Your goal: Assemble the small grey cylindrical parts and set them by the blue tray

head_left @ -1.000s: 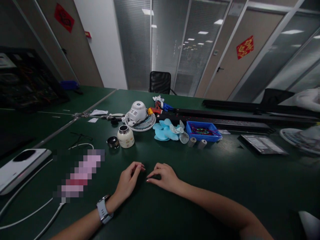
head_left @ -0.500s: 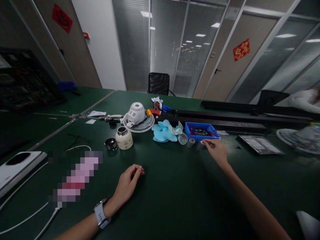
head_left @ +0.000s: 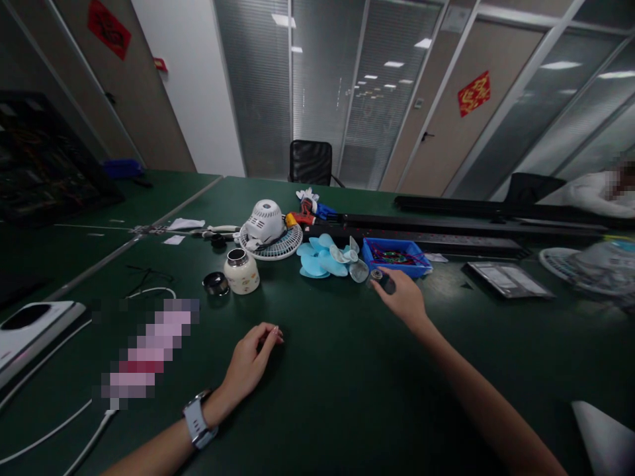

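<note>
My right hand (head_left: 403,299) has its thumb and index finger around a small metal motor (head_left: 377,275), a silvery cylinder, in front of the blue tray. A dark cylindrical shape shows between the same fingers, partly covered by them. Fan blades, blue ones (head_left: 322,256) and clear grey ones (head_left: 358,270), lie just left of this hand. Resting on the green table (head_left: 317,396), my left hand (head_left: 253,354) has loosely curled fingers, with the thumb against the index finger and nothing seen in them. A watch (head_left: 198,420) is on the left wrist.
A blue tray (head_left: 397,258) holds wires. To the left stand a cream jar (head_left: 241,272), its black lid (head_left: 215,283) and a white fan body (head_left: 266,223). Long black rails (head_left: 446,231) lie behind; a flat packet (head_left: 508,280) is at right. A person's sleeve (head_left: 585,198) shows far right.
My right hand has moved left, from the right-hand motor to where the left-hand one stood, and its fingers now surround a motor. My left hand stays put. The view has shifted slightly.
</note>
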{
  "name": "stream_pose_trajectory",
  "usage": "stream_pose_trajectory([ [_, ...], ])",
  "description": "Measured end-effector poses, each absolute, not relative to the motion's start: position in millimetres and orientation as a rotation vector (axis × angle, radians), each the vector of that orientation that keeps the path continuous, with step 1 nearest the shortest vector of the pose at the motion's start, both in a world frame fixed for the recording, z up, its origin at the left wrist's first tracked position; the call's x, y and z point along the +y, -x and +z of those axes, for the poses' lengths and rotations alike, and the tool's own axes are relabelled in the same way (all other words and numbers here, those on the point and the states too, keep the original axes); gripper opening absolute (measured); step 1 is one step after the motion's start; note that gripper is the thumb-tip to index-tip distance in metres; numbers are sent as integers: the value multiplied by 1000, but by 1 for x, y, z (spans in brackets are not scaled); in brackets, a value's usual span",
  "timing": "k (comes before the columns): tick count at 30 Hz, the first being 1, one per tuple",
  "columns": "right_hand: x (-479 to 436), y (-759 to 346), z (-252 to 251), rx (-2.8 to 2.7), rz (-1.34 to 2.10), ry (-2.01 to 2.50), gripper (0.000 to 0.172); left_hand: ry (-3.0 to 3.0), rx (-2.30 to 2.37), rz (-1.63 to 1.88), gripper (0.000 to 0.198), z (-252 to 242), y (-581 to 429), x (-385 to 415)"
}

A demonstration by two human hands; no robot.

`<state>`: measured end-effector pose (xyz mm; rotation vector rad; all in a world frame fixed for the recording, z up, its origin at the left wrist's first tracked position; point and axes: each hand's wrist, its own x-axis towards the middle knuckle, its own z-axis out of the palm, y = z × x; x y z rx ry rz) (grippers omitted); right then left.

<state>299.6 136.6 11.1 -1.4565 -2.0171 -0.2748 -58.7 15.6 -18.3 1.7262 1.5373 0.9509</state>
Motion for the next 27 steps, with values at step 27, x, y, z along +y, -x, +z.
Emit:
stream_pose_trajectory([
  [27, 24, -173, -9, -1908, 1182, 904, 53, -2134, 1100, 1221, 17, -11, 22, 2],
])
